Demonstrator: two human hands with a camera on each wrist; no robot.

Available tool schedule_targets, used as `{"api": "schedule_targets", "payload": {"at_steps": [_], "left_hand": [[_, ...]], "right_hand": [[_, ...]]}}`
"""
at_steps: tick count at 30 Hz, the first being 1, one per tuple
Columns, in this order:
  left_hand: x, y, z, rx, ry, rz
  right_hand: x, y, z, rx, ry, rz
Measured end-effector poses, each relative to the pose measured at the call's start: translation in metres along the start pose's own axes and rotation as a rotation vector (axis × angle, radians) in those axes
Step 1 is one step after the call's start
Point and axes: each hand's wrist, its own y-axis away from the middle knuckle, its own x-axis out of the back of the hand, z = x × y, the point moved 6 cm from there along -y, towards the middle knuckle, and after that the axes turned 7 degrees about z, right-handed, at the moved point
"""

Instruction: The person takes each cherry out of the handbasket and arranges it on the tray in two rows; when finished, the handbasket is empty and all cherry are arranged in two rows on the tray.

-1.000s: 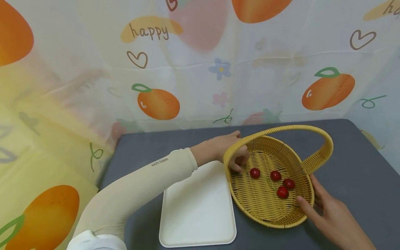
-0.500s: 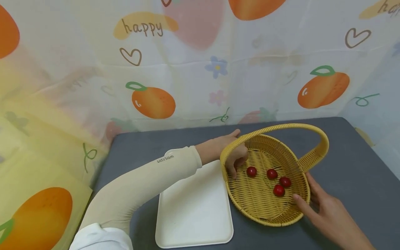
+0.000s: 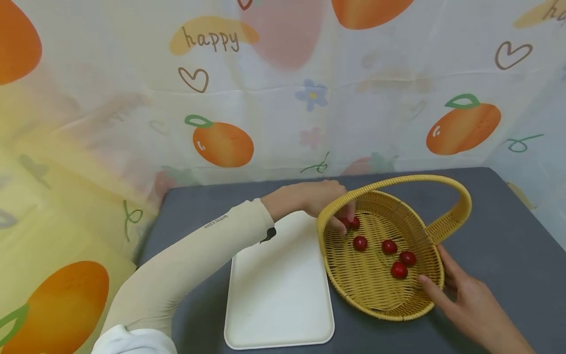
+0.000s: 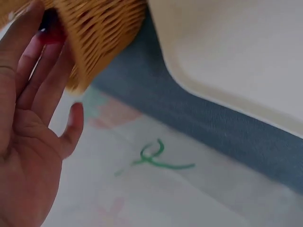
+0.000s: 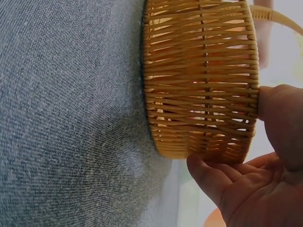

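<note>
My left hand (image 3: 323, 196) reaches under the handle into the left side of the round yellow wicker basket (image 3: 364, 282). Thumb and fingertips pinch at two red cherries (image 3: 355, 222), partly hidden by the fingers. In the left wrist view, one dark red cherry (image 4: 53, 36) shows between the fingers, beside the basket's wall (image 4: 106, 28). Several more cherries (image 3: 399, 270) lie on the woven floor, some with green stems. My right hand (image 3: 470, 297) grips the basket's right side, its thumb on the rim and its fingers against the outer wall (image 5: 201, 94).
A white rectangular tray (image 3: 278, 300) lies left of the basket, partly under the left forearm. The basket's tall arched handle (image 3: 411, 181) rises over the left hand. Both stand on a grey cloth-covered table (image 3: 203, 314), with a fruit-printed curtain (image 3: 274, 113) behind.
The left hand has risen slightly and drawn back toward the basket's upper left; two cherries now show at its fingertips. The right hand keeps its hold on the basket. The view shifts slightly.
</note>
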Motion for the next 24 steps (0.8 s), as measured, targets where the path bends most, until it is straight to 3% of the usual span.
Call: {"api": "schedule_targets", "payload": {"at_steps": [5, 14, 19, 24], "left_hand": [[0.024, 0.024, 0.000, 0.021, 0.157, 0.082], [0.045, 0.084, -0.020, 0.102, 0.079, 0.254], [0.042, 0.111, -0.027, 0.107, 0.014, 0.314], [0.021, 0.142, -0.043, 0.169, -0.057, 0.341]], "right_hand": [[-0.001, -0.001, 0.001, -0.014, 0.017, 0.002], [-0.002, -0.005, 0.001, -0.017, 0.027, -0.008], [-0.004, -0.005, 0.000, -0.038, 0.020, -0.032], [-0.005, -0.006, 0.001, -0.059, 0.016, -0.064]]}}
